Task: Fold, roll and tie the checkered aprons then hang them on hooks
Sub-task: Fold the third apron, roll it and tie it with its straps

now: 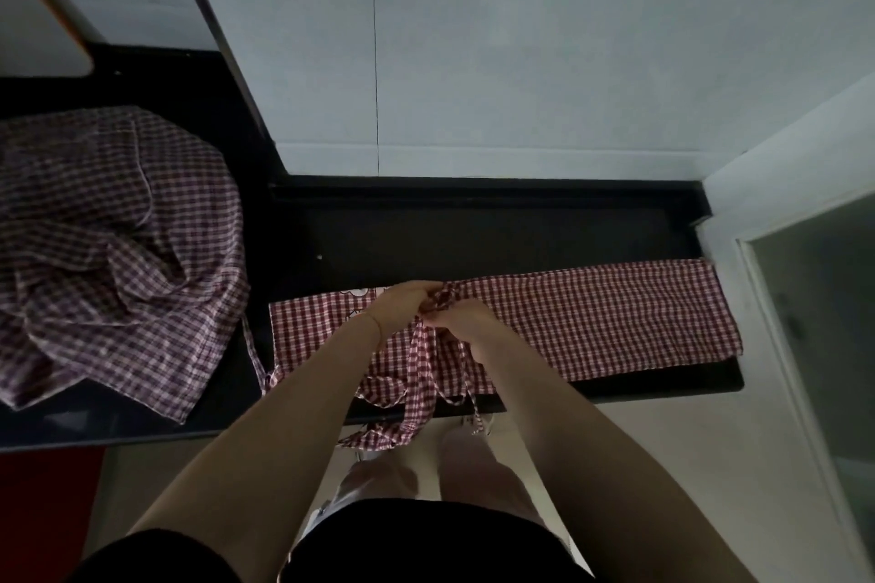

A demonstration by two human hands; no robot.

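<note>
Dark desk [497,232] w/ folded apron [592,312]: my left hand [402,303] & right hand [461,320] fingers pinch its straps [419,374]; I judge tying begins, next rolling needs both

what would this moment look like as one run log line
stage: tying | left hand: pinches strap | right hand: pinches strap | red apron: folded flat on black counter | purple apron: crumpled, left | hung: no

Bare black table [473,237] lies open to me behind the folded red checkered apron [592,312], up to the wall [521,62]. A heaped purple checkered apron [109,241] blocks my left, and a white corner post [781,185] closes the right.
</note>
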